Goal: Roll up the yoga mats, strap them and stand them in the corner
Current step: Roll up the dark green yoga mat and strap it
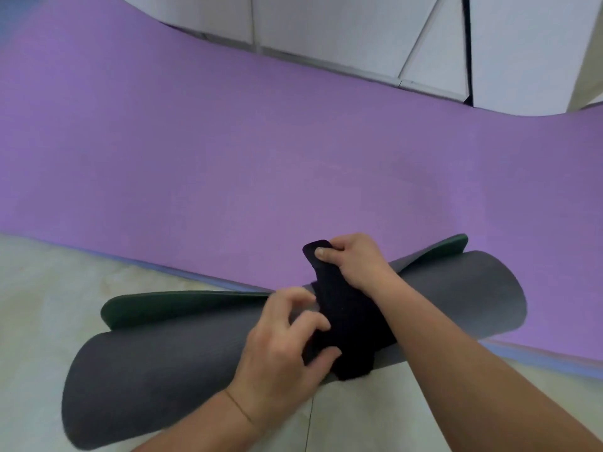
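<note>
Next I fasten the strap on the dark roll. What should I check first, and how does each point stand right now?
1. Dark grey rolled yoga mat lies on the pale tiled floor: ok.
2. Black fabric strap is wrapped round the roll's middle: ok.
3. Right hand pinches the strap's free end: ok.
4. Left hand holds the strap against the roll: ok.
5. Roll is closed tight: not ok, its green loose edge stands off the roll.
6. Strap is fastened: not ok, the end is lifted clear.
</note>
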Tool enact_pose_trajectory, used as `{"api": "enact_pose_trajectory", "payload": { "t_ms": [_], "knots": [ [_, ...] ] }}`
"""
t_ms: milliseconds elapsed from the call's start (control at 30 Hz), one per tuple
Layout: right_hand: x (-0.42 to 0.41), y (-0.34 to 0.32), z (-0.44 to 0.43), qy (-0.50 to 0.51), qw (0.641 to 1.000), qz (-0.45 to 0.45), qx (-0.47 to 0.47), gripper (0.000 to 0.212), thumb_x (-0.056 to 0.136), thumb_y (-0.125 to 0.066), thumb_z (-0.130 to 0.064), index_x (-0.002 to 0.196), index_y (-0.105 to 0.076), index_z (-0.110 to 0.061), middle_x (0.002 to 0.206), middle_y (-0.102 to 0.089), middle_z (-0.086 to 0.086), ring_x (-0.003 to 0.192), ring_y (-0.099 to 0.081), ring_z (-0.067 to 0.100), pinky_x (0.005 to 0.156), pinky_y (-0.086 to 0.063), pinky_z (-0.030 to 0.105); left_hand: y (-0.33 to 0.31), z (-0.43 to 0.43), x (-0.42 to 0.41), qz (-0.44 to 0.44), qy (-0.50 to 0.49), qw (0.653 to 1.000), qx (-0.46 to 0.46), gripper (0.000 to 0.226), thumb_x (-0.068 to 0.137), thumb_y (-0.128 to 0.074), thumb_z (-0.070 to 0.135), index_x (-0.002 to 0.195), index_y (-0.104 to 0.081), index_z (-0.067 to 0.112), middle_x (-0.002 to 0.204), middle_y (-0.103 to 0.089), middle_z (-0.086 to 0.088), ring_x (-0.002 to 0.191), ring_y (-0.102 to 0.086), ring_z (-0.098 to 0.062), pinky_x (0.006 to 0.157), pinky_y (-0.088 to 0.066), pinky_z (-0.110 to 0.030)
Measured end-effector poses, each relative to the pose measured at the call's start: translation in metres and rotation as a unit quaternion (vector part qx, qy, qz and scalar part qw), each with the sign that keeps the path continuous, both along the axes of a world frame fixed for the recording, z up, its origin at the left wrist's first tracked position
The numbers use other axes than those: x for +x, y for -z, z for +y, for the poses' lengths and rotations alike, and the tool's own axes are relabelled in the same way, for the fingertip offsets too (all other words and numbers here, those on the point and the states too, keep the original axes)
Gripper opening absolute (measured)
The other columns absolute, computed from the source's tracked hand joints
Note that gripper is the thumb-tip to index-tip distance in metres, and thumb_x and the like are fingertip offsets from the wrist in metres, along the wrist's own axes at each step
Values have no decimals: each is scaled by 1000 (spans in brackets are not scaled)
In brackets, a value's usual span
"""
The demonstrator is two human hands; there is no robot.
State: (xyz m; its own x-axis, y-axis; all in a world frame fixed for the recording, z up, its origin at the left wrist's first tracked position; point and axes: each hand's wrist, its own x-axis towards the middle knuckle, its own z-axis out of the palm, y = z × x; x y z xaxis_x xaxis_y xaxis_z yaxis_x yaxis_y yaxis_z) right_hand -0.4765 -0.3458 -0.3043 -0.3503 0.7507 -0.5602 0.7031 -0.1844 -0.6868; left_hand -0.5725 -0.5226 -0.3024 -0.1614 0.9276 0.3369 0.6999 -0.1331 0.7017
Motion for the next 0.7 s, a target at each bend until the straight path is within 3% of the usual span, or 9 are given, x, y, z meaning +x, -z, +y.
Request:
{"api": "enact_pose_trajectory", "payload": {
  "t_ms": [33, 100, 167, 233, 300, 400, 467, 567, 700],
  "knots": [
    [0, 1, 0, 1, 1000, 1, -2, 24, 85, -71, -33, 64, -69, -22, 59, -65, -2, 57, -60, 17, 65, -51, 37, -9, 9, -7, 77, -12, 993, -89, 69, 64, -70, 65, 114, -61, 18, 130, -53, -5, 120, -55, -27, 105, -41, -40],
    [0, 0, -1, 5, 1000, 10, -12, 28, 86, -71, -31, 59, -67, -25, 55, -62, -5, 53, -56, 15, 61, -45, 32, -25, 31, -17, 210, 43, 912, -349, 124, 46, -48, 95, 141, -38, 15, 145, -42, -7, 141, -34, -36, 119, -11, -55],
    [2, -5, -5, 3, 999, 26, -26, 29, 87, -72, -29, 59, -67, -24, 55, -60, -5, 52, -54, 14, 59, -44, 29, -29, 47, -22, 223, 95, 840, -485, 125, 38, -49, 100, 131, -38, 18, 136, -49, -2, 134, -40, -31, 115, -17, -59],
    [6, -10, -10, 16, 997, 60, -48, 22, 88, -72, -26, 71, -71, -13, 61, -61, 2, 56, -56, 17, 59, -45, 30, -26, 49, -20, 163, 99, 847, -496, 99, 42, -62, 94, 109, -40, 25, 111, -53, 8, 112, -53, -23, 96, -38, -47],
    [10, -16, -16, 44, 990, 115, -69, 23, 90, -71, -19, 81, -68, 2, 64, -58, 9, 59, -54, 19, 57, -45, 30, -24, 40, -19, 138, 85, 868, -470, 90, 44, -66, 89, 106, -40, 29, 106, -52, 12, 109, -55, -19, 87, -40, -41],
    [10, -37, -20, 95, 973, 201, -60, 22, 89, -69, -9, 89, -67, 13, 71, -58, 13, 66, -53, 22, 63, -46, 34, -21, 27, -13, 129, 63, 886, -442, 104, 47, -68, 87, 131, -40, 32, 128, -51, 15, 123, -49, -14, 102, -34, -39],
    [7, -55, -16, 71, 972, 221, -23, 15, 88, -70, -6, 88, -72, 9, 73, -63, 13, 67, -57, 18, 64, -49, 30, -20, 20, -7, 151, 50, 895, -417, 109, 48, -67, 87, 138, -35, 34, 135, -46, 17, 127, -44, -12, 108, -30, -38],
    [1, -59, -18, 34, 983, 180, 2, 11, 86, -73, -10, 76, -75, -7, 67, -65, 6, 61, -57, 14, 59, -48, 27, -19, 10, 2, 177, 43, 900, -397, 115, 49, -65, 86, 144, -31, 31, 142, -41, 16, 132, -41, -13, 112, -27, -40],
    [10, -17, -28, 75, 995, 55, -32, 30, 84, -76, -23, 63, -64, -6, 56, -53, 2, 56, -47, 16, 58, -39, 33, -7, -8, 13, 189, 38, 914, -357, 127, 26, -65, 87, 127, -62, 11, 119, -64, 0, 108, -63, -26, 92, -50, -52]
  ]
}}
